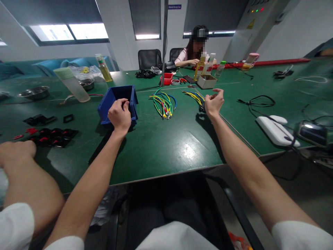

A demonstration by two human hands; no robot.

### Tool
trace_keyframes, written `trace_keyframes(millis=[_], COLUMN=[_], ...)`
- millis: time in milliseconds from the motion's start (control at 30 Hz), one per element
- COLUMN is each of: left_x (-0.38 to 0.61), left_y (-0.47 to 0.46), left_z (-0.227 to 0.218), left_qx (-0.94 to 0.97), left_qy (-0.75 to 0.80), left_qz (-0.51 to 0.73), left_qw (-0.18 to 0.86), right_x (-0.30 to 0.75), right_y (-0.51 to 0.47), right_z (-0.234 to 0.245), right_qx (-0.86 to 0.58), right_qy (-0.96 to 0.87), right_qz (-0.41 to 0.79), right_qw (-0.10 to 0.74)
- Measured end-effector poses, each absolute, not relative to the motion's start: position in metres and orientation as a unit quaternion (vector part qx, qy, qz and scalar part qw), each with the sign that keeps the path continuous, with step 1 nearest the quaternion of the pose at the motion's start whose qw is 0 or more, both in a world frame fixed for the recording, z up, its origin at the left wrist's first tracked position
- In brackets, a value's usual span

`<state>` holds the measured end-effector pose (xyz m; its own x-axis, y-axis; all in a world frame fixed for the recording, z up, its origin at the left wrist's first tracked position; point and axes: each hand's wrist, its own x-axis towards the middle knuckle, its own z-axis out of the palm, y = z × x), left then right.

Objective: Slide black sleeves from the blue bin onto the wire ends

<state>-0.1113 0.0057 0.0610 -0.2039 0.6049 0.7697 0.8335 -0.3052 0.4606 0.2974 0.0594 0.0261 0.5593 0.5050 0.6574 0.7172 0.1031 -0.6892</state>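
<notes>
My left hand (119,115) rests on the front rim of a blue plastic bin (119,98) on the green table, its fingers curled over the edge and gripping it. My right hand (213,102) hovers just above the table with fingers loosely curled and apart, holding nothing I can see. It is beside a small bundle of yellow and blue wires (194,96) with a dark part under the palm. A bigger bundle of green, yellow and blue wires (163,103) lies between my two hands.
Another person's arm (23,173) lies at the near left by black and red parts (53,135). A seated person (194,52) works at the far side by bottles, a red tray (167,79) and a cardboard box (206,81). White devices (275,130) and cables lie right.
</notes>
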Motion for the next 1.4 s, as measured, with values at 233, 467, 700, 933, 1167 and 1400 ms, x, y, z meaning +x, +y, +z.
trace_keyframes(millis=[233,467,700,933,1167,1400], left_x=[-0.108,-0.099,-0.090,-0.081,-0.077,-0.073], left_y=[0.004,-0.001,-0.004,-0.004,-0.001,-0.004], left_z=[0.061,0.057,0.047,0.037,0.025,0.024], left_qx=[-0.634,-0.661,-0.699,-0.729,-0.765,-0.785], left_qy=[-0.564,-0.553,-0.519,-0.482,-0.459,-0.463], left_qz=[-0.518,-0.499,-0.485,-0.483,-0.451,-0.411], left_qw=[0.108,0.091,0.082,0.059,0.001,-0.028], right_x=[0.292,0.280,0.269,0.263,0.248,0.245], right_y=[0.057,0.052,0.049,0.048,0.048,0.052], right_z=[0.027,0.030,0.030,0.028,0.020,0.012], right_qx=[-0.652,-0.673,-0.656,-0.648,-0.644,-0.646], right_qy=[-0.483,-0.505,-0.547,-0.567,-0.634,-0.650], right_qz=[-0.070,-0.052,-0.046,-0.042,-0.007,-0.017], right_qw=[0.580,0.538,0.518,0.507,0.428,0.401])
